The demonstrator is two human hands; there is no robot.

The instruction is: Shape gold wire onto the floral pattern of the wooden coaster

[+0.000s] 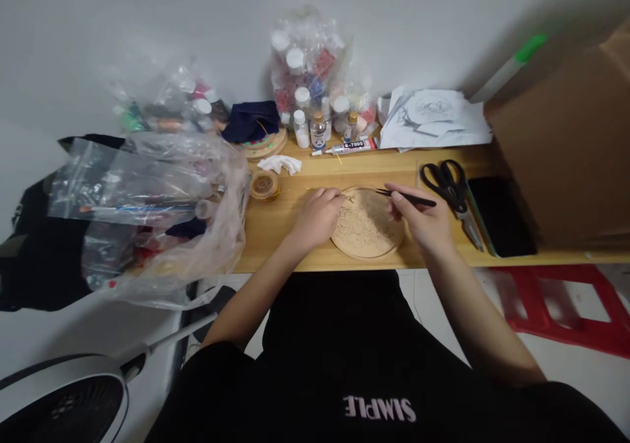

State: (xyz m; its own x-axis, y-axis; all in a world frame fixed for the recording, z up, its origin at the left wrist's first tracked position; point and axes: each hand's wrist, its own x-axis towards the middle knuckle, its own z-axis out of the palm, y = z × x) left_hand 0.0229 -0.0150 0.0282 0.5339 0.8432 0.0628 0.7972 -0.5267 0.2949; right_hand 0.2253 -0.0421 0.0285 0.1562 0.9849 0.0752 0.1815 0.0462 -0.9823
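A round wooden board (367,249) with a raised, curling outline pattern lies flat near the table's front edge. My right hand (426,216) grips black tweezers (418,199), whose tips point left over the board's far edge. At the board's left side, my left hand (321,216) is closed, its fingers pressed together. A thin golden wire (350,199) with a bent end shows at those fingertips. More of this wire seems to run from a spool (264,185) left of the hand.
Black-handled scissors (455,193) and a dark phone (501,216) lie to the right, beside a cardboard box (566,134). Small bottles (317,131), a B-7000 glue tube (352,146) and paper drawings (436,118) line the back. Plastic bags (162,213) crowd the left.
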